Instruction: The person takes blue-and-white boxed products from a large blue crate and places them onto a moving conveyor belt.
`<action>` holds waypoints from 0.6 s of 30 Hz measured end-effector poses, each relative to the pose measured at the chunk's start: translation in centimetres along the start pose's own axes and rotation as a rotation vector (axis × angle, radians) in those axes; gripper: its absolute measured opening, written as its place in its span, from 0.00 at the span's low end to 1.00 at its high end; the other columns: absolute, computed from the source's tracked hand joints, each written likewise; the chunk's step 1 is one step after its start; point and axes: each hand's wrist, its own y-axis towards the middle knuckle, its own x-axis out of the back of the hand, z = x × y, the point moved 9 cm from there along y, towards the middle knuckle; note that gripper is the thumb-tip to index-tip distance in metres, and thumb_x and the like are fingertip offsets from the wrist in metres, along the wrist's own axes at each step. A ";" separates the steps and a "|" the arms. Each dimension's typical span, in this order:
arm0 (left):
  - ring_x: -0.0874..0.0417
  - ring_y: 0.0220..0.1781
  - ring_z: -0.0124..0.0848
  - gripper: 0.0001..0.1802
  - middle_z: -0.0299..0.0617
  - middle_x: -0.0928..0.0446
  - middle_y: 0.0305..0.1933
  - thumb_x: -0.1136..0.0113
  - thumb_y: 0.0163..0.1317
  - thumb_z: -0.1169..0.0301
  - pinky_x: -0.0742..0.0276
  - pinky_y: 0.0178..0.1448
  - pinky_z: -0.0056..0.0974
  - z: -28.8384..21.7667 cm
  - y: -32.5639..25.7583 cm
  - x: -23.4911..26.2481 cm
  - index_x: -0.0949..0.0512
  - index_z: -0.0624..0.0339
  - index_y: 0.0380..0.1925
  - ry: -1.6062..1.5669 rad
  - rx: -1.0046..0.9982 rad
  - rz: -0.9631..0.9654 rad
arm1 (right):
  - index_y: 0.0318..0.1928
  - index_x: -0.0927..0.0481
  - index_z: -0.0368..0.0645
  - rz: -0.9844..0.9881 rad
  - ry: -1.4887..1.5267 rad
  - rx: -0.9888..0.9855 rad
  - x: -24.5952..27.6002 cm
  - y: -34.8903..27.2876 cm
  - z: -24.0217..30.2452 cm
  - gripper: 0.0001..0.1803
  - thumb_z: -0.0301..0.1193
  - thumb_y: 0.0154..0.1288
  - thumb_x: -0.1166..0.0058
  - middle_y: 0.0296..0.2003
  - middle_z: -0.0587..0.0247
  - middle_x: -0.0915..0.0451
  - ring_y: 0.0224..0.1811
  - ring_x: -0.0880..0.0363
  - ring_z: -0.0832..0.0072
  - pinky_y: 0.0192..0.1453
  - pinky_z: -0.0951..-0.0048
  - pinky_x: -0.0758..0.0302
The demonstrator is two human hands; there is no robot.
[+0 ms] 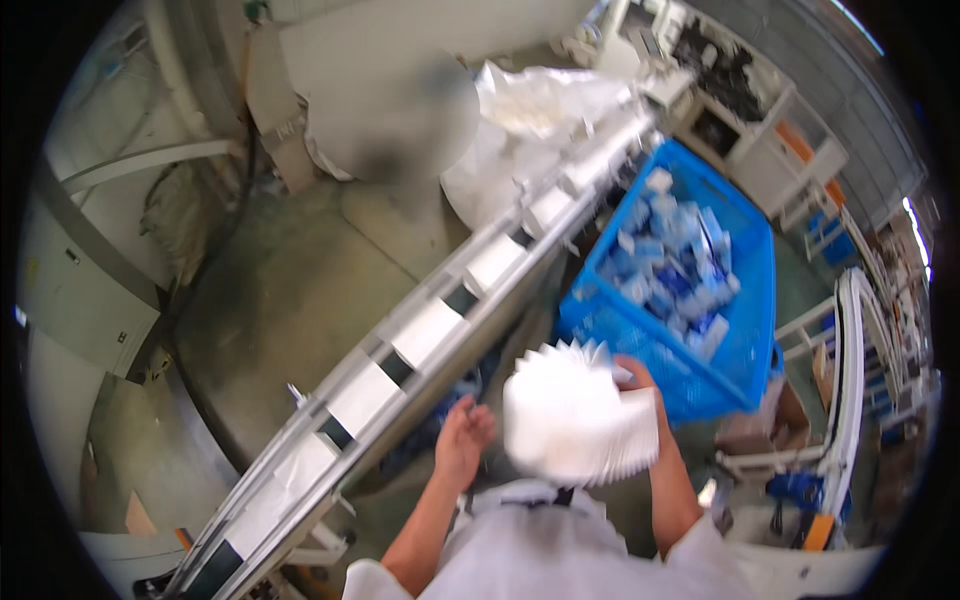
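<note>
A thick bundle of white folded paper sheets [575, 420], probably tissues, is fanned out in front of my body. My right hand [632, 376] grips it from the far right side; most of that hand's fingers are hidden behind the sheets. Just left of the bundle is my left hand [466, 436], apart from it, holding nothing, with its fingers loosely spread. Past my left hand a narrow conveyor [352, 462] runs diagonally from near left to far right. White paper stacks [362, 398] lie along it in a row, separated by dark gaps.
To the right of the conveyor stands a large blue plastic crate [655, 350] with many blue and white packs [680, 265] inside. White sheeting [535, 105] is heaped beyond the conveyor. A white machine [770, 150] is at the far right, and white metal frames [848, 370] stand along the right side.
</note>
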 end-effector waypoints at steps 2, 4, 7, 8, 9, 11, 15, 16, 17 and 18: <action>0.23 0.49 0.32 0.24 0.39 0.24 0.48 0.46 0.65 0.58 0.28 0.54 0.40 -0.2 -0.6 0.9 0.35 0.53 0.58 0.070 -0.027 -0.012 | 0.62 0.37 0.42 -0.006 -0.254 0.155 -0.1 -1.5 -0.8 0.35 0.19 0.54 0.37 0.50 0.57 0.23 0.51 0.23 0.70 0.55 0.69 0.25; 0.22 0.50 0.32 0.24 0.40 0.24 0.50 0.46 0.65 0.59 0.28 0.55 0.39 -1.6 2.0 0.2 0.34 0.55 0.59 0.132 -0.076 -0.017 | 0.64 0.40 0.41 0.099 -0.421 0.327 -0.6 1.2 -0.3 0.45 0.13 0.44 0.33 0.51 0.56 0.24 0.53 0.24 0.70 0.54 0.69 0.25; 0.27 0.59 0.34 0.23 0.42 0.28 0.57 0.52 0.69 0.61 0.32 0.62 0.39 -2.5 1.1 -2.2 0.35 0.57 0.61 0.288 -0.119 -0.014 | 0.68 0.48 0.41 0.356 -0.303 0.220 -3.7 -0.9 -0.6 0.57 0.14 0.36 0.29 0.51 0.54 0.24 0.56 0.26 0.67 0.60 0.68 0.30; 0.30 0.63 0.35 0.24 0.44 0.30 0.60 0.57 0.71 0.57 0.34 0.65 0.40 -2.0 1.7 -2.3 0.35 0.58 0.62 0.296 -0.074 0.085 | 0.69 0.49 0.42 0.422 -0.241 0.168 -4.6 -2.1 -1.0 0.58 0.14 0.36 0.29 0.51 0.54 0.25 0.56 0.26 0.67 0.61 0.67 0.31; 0.30 0.64 0.38 0.28 0.46 0.30 0.61 0.61 0.72 0.52 0.35 0.66 0.41 0.1 4.0 0.8 0.34 0.60 0.61 0.237 -0.007 0.134 | 0.70 0.50 0.42 0.512 -0.181 0.126 -5.8 -2.6 -1.0 0.60 0.14 0.35 0.29 0.51 0.53 0.25 0.56 0.26 0.66 0.62 0.67 0.32; 0.27 0.62 0.40 0.32 0.46 0.24 0.56 0.59 0.69 0.45 0.32 0.66 0.42 -1.7 1.9 -7.2 0.31 0.61 0.59 -0.109 0.154 0.356 | 0.70 0.51 0.43 0.538 -0.198 0.103 -6.0 -1.1 -1.4 0.60 0.12 0.36 0.31 0.53 0.54 0.26 0.57 0.27 0.66 0.62 0.66 0.33; 0.37 0.70 0.41 0.47 0.48 0.37 0.69 0.74 0.64 0.32 0.45 0.73 0.47 -2.6 -0.3 -5.6 0.46 0.60 0.69 0.331 0.035 0.300 | 0.71 0.51 0.45 0.371 -0.393 0.102 -2.8 1.8 -3.9 0.59 0.10 0.38 0.33 0.54 0.54 0.26 0.59 0.28 0.66 0.64 0.65 0.33; 0.43 0.73 0.39 0.50 0.46 0.45 0.72 0.59 0.62 0.33 0.51 0.74 0.45 -2.4 -1.1 -5.5 0.52 0.59 0.71 0.306 0.037 0.380 | 0.71 0.51 0.45 0.360 -0.398 0.097 -2.3 1.9 -4.4 0.58 0.10 0.38 0.34 0.54 0.54 0.26 0.59 0.28 0.66 0.64 0.65 0.33; 0.44 0.73 0.38 0.50 0.46 0.44 0.72 0.53 0.60 0.37 0.52 0.75 0.44 -2.7 -1.7 -5.4 0.53 0.59 0.71 0.432 -0.021 0.417 | 0.71 0.51 0.45 0.349 -0.402 0.092 -2.1 2.1 -4.6 0.58 0.10 0.38 0.34 0.54 0.54 0.26 0.59 0.28 0.66 0.64 0.64 0.33; 0.44 0.73 0.37 0.51 0.46 0.43 0.71 0.46 0.59 0.40 0.52 0.75 0.44 -3.1 -2.8 -6.4 0.53 0.59 0.71 0.558 -0.074 0.454 | 0.71 0.51 0.45 0.348 -0.386 0.085 -1.9 2.2 -4.8 0.58 0.10 0.38 0.34 0.54 0.54 0.26 0.59 0.28 0.66 0.64 0.64 0.33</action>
